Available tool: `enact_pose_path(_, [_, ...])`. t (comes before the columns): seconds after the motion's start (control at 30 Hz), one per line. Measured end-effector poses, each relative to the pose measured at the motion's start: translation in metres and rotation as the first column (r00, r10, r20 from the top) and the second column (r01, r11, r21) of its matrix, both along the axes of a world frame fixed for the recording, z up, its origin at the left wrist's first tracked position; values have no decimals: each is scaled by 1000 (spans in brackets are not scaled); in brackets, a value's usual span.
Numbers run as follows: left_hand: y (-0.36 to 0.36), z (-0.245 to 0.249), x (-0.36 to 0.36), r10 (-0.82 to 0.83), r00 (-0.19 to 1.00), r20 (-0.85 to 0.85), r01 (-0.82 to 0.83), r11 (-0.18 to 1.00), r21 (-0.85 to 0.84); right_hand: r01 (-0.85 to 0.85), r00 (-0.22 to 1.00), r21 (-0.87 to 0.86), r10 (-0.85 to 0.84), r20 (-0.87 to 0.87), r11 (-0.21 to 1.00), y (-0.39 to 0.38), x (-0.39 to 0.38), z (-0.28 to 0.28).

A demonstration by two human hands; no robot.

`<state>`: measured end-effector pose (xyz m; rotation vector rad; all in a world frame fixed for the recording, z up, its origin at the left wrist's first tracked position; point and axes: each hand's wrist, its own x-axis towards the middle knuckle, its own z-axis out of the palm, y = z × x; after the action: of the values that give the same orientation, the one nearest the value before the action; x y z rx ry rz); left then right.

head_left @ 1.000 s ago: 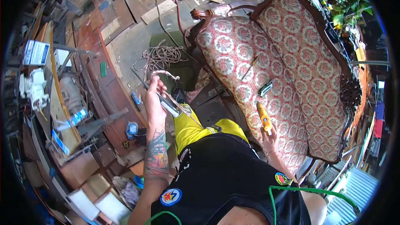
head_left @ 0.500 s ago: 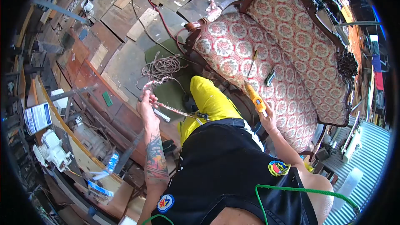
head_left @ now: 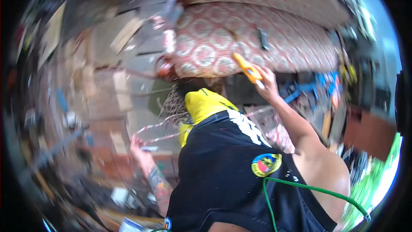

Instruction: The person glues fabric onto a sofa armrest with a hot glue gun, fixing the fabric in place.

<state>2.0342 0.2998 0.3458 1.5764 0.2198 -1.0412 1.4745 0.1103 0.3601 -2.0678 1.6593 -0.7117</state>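
Observation:
The view is blurred by motion. My left hand (head_left: 137,145) is low at the left, closed on a thin red-and-white strip (head_left: 156,131) that runs toward my yellow trouser leg (head_left: 205,103). My right hand (head_left: 267,83) is raised at the front edge of the floral sofa seat (head_left: 210,47) and grips a yellow-handled tool (head_left: 247,71). A small dark tool (head_left: 262,39) lies on the seat just above that hand. A coil of brown rope (head_left: 174,106) shows beside my leg.
Wooden boards and scrap (head_left: 122,38) cover the floor at the left. Blurred clutter and blue items (head_left: 319,88) sit to the right of the sofa. Bright green foliage (head_left: 377,176) shows at the far right edge.
The camera has swung sharply, so the sofa now lies across the top. My left hand with the strip has dropped lower; my right hand still holds the yellow tool at the seat edge.

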Motion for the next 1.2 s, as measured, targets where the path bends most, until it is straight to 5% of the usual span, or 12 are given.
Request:
enact_pose_path(0.17, [-37, -37, 69, -97, 995, -19, 98, 993, 73, 173, 983, -168, -160, 90, 970, 1, 33, 2])
enact_pose_path(0.37, [-108, -9, 107, -286, 958, -34, 288, 951, 111, 314, 944, -249, -275, 180, 916, 25, 65, 5])
enact_pose_path(0.7, [-193, 61, 207, -437, 892, 115, 425, 898, 112, 523, 847, -199, -480, 226, 829, 79, 162, 18])
enact_pose_path(1.2, [-291, 90, 359, -538, 811, 229, 538, 840, 67, 699, 700, -187, -606, 378, 690, 124, 285, 46])
